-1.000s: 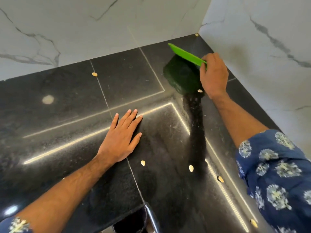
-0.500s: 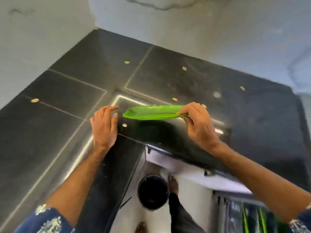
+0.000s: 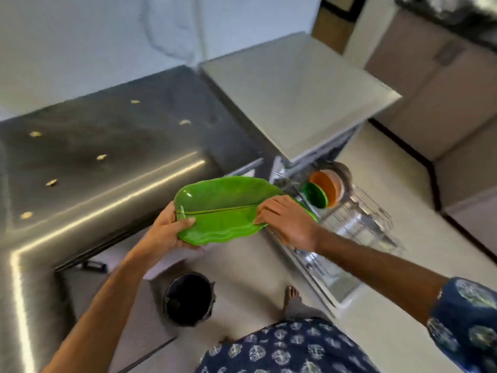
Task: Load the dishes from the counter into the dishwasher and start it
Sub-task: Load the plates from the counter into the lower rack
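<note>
Dark counter [image 3: 113,146] lies left, now bare of the green plate [image 3: 223,211]. Both hands, left [image 3: 168,230] and right [image 3: 289,223], grip its ends, carrying it toward the open dishwasher rack [image 3: 363,224] on the right, ready for loading.

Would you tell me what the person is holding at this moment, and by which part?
A green leaf-shaped plate, held by its two ends: the left hand grips the stem end, the right hand the opposite tip.

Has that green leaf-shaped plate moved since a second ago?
Yes. The green leaf-shaped plate has left the far corner of the black counter and now sits past its edge, held by both hands above the floor, near the open dishwasher rack.
</note>
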A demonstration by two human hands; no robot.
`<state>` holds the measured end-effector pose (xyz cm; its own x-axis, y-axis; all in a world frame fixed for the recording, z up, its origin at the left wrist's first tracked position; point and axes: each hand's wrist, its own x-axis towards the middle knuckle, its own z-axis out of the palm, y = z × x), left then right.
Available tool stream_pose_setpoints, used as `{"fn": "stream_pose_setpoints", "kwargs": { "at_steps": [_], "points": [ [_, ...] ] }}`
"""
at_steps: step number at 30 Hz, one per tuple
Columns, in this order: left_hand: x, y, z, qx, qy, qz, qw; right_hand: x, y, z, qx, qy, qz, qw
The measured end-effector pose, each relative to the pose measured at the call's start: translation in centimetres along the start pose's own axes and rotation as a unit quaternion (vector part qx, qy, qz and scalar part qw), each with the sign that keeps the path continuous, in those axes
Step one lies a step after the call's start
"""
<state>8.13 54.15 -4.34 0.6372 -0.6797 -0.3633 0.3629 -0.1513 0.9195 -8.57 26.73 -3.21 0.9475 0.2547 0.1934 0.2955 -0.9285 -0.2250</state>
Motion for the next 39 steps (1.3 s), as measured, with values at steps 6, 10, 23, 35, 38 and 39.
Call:
{"fn": "stream_pose_setpoints", "kwargs": {
  "at_steps": [6,10,23,35,38,39],
  "points": [
    [10.7,-2.4,13.9,0.199,-0.067,0.008,0.978,-12.7,8.7,0.1,0.062,-0.071,0.178,0.98],
    [17.2,-6.3,23.9,0.36,-0.119,-0.014,0.925,-20.9,15.7,0.6,0.104,0.001,0.344,0.933],
    [36.0,-16.8,45.2,0.46,-0.167,0.015,0.872,-34.2,36.7,11.0,0.421,-0.106,0.535,0.725],
    [51.9,-33.5,55.3,0.573,-0.338,0.107,0.739,-43.2,55.3,21.8,0.08,-0.027,0.695,0.714],
    [54.0,-35.8,56.3,0.587,-0.357,0.083,0.722,-42.8,58.6,24.0,0.067,-0.036,0.695,0.715],
    [54.7,-36.5,56.5,0.593,-0.358,0.075,0.718,-42.5,59.4,24.6,0.065,-0.041,0.693,0.717]
  ]
}}
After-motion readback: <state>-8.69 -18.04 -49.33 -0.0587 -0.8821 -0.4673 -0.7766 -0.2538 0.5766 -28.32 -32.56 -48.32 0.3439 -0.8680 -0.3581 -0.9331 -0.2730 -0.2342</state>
